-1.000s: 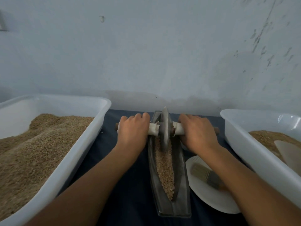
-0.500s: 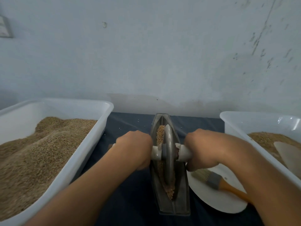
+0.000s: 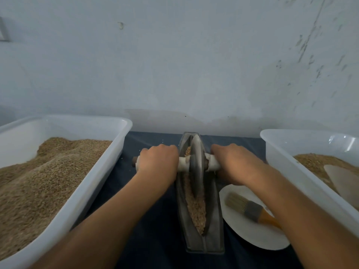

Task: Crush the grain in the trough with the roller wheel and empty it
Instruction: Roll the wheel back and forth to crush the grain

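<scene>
A long grey metal trough [image 3: 214,226] lies on the dark cloth, running away from me, with brown grain [image 3: 196,206] along its groove. The grey roller wheel [image 3: 196,162] stands upright in the groove toward the far end, on a white-wrapped axle. My left hand [image 3: 158,162] grips the axle on the wheel's left side. My right hand [image 3: 234,163] grips the axle on the right side. Both forearms reach in from the bottom of the view.
A white tub [image 3: 101,179] heaped with grain stands at the left. Another white tub [image 3: 287,164] at the right holds grain and a pale scoop [image 3: 343,181]. A white paper plate [image 3: 250,232] beside the trough carries a brush [image 3: 250,207] with an orange handle. A wall is close behind.
The wheel rolled toward me along the trough half a second ago, and has now rolled back toward the far end, with both hands still on the axle.
</scene>
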Tool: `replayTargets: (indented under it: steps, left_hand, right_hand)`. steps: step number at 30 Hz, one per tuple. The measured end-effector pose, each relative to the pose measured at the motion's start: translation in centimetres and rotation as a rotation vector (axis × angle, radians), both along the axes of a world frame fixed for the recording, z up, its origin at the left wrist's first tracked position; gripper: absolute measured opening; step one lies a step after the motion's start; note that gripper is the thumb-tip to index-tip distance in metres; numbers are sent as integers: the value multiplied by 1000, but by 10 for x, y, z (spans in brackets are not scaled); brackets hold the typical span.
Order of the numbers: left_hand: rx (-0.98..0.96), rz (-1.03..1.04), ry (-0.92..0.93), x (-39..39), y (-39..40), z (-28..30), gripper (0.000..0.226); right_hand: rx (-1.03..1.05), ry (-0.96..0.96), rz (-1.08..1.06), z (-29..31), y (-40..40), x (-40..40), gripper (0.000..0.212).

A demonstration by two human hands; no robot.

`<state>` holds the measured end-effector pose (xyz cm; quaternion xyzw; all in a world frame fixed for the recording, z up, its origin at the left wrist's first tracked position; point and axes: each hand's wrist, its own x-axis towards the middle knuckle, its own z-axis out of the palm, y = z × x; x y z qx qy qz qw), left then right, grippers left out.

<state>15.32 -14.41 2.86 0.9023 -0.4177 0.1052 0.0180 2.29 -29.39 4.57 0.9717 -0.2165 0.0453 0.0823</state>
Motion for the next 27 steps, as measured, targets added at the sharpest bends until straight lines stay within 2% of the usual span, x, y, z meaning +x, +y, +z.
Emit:
replayTargets:
  steps: [3, 6, 9, 14, 19, 27]
  left_hand:
    - [-119, 5, -168, 8, -7, -9, 30]
    - [-205, 1, -249, 14, -13, -14, 23]
    - [-231, -6, -247, 17, -16, -15, 20]
    - [-210, -1, -237, 12, -13, -13, 24]
    - [-83, 25, -70, 5, -3, -7, 31]
    - [110, -19, 99, -12, 17, 7, 26]
  right_hand:
    - [-167, -254, 83, -17, -13, 9, 35]
    - [-209, -432, 131, -27, -15, 14, 34]
    - [-222, -475, 124, -33, -15, 16, 31]
    - [-136, -289, 45, -22, -15, 15, 27]
    - [-4, -28, -9, -2, -3, 5, 26]
    - [143, 355, -34, 30, 32, -18, 29]
